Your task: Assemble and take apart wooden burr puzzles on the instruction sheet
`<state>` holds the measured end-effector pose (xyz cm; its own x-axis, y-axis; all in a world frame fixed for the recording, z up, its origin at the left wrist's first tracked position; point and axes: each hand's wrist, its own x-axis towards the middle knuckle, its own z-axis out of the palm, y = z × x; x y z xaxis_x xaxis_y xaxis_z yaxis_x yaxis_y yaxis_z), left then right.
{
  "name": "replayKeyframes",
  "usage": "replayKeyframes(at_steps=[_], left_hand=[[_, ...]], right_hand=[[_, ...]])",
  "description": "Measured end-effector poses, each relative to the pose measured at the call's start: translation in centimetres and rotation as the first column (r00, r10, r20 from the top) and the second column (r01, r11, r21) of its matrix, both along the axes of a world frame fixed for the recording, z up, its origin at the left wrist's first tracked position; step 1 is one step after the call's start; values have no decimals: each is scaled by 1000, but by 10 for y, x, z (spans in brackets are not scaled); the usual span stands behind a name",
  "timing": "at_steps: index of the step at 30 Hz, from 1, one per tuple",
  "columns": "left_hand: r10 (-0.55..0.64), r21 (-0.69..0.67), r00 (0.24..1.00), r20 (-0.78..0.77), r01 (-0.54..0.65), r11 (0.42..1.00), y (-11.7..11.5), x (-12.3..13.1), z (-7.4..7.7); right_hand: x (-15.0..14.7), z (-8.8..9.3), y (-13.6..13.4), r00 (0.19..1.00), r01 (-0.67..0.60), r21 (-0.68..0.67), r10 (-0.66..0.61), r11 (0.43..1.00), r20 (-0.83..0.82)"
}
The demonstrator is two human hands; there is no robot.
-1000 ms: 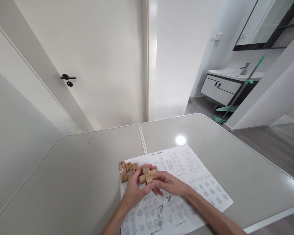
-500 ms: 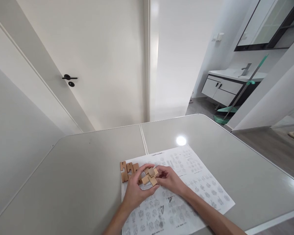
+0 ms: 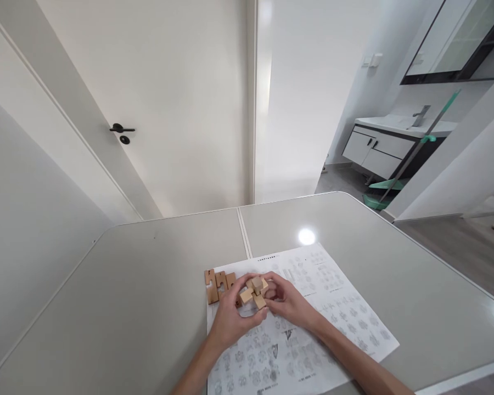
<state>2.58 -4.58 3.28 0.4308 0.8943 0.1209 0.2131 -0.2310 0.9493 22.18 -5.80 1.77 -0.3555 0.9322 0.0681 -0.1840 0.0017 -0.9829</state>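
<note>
A small wooden burr puzzle [image 3: 254,291] of crossed light-brown blocks is held just above a printed instruction sheet [image 3: 333,312]. My left hand [image 3: 228,318] wraps its fingers round the puzzle's left and under side. From the right, my right hand [image 3: 288,304] pinches the same puzzle. Two or three loose notched wooden pieces [image 3: 217,283] lie side by side at the sheet's far left corner, just left of my left hand.
The grey table [image 3: 127,307] has a seam down its middle and a rounded far right corner. Behind it are a white door with a black handle [image 3: 122,130], an open doorway, a vanity cabinet [image 3: 379,153] and a green mop [image 3: 411,151].
Both hands have kept hold of the puzzle and turned it slightly. The view has shifted a little, so hands and sheet sit slightly further right.
</note>
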Motion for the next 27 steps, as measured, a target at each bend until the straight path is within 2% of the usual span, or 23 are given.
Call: replayKeyframes(at_steps=[4,7,11,14,16,22,27], left_hand=[[28,10,999,-40,-27,1000,-1,0,-4],[1,59,996,-94,5,998,-2,1,-1],[-17,127,982,-188,41,991,-3,1,-1],[28,254,966,-258,40,966,0,-1,-5],[43,324,951,-307,63,944,3,-3,-7],[106,440,923,-370,74,895,9,-7,-10],[155,435,895,-417,47,899,9,-8,-14]], right_hand=[[8,5,0,994,-101,-9,100,995,-52],[10,4,1,995,-102,10,102,995,2],[7,-1,3,997,-43,76,39,996,61],[8,-2,6,996,52,183,-65,982,63],[11,-3,9,990,120,208,-133,971,49],[18,-5,12,960,272,32,-274,962,55],[14,-5,11,959,281,-12,-281,960,27]])
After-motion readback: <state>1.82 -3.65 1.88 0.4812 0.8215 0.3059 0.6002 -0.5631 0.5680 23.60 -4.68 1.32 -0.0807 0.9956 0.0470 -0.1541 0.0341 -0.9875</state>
